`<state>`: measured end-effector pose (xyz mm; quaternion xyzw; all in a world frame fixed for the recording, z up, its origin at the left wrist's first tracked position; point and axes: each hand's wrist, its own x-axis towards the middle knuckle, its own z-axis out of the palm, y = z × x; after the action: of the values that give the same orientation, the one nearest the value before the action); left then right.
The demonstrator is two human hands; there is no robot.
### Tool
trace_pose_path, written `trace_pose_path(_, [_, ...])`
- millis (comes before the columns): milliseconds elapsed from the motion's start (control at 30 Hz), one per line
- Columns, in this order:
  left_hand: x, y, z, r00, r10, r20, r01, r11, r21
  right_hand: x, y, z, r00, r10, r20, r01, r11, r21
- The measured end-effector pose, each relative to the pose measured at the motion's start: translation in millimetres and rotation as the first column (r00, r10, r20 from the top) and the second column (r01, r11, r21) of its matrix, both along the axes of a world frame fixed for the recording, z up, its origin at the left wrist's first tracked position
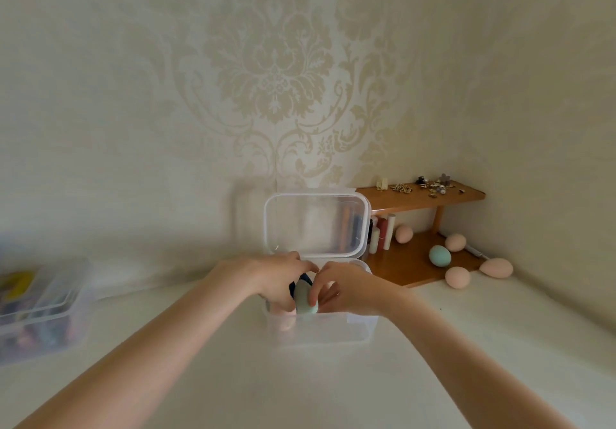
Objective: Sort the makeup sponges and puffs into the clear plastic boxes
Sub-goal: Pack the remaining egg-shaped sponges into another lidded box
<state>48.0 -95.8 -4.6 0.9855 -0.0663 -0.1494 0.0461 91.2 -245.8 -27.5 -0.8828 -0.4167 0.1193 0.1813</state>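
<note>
While both hands tuck a teal sponge [305, 298] into the clear box [320, 330], sorting continues.
Left hand [278, 277] and right hand [346, 290] pinch it together; next, sponges [457, 277] at two o'clock.

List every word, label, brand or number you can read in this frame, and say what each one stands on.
No readable text anywhere.
Clear plastic box and its raised lid: no label or print shows.
Tubes under the wooden shelf: any print is too small to read.
Left-hand box: blurred; its coloured contents cannot be read.
</note>
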Motion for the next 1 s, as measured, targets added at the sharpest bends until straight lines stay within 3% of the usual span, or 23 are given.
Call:
trace_pose_path(267, [11,-4,-7,0.997,0.033,0.074,-0.036,0.999,0.035,4,4,0,0.997,-0.071,0.017,0.072,0.997,-0.018])
trace_pose_path(400, [23,-6,-7,0.999,0.028,0.019,-0.030,0.997,0.072,21,-20,23,0.974,-0.188,-0.124,0.214,0.944,0.251])
trace_pose_path(500, [30,-7,-5,0.999,0.032,-0.024,-0.029,0.995,0.097,56,-55,32,0.895,-0.425,-0.136,0.445,0.835,0.325])
trace_pose_path(600, [36,-8,-3,0.998,0.031,-0.060,-0.025,0.995,0.092,94,-78,19,0.766,-0.639,0.065,0.635,0.769,0.081])
trace_pose_path(767, [42,-8,-2,0.993,0.048,-0.107,-0.040,0.996,0.074,143,-76,-10,0.712,-0.647,0.274,0.699,0.689,-0.190])
trace_pose_path(900, [43,-6,-6,0.993,0.048,-0.110,-0.039,0.996,0.077,157,-67,-16,0.720,-0.598,0.353,0.692,0.656,-0.301])
trace_pose_path(1000, [44,-6,-7,0.991,0.056,-0.119,-0.048,0.996,0.076,154,-70,-17,0.690,-0.643,0.331,0.718,0.665,-0.205])
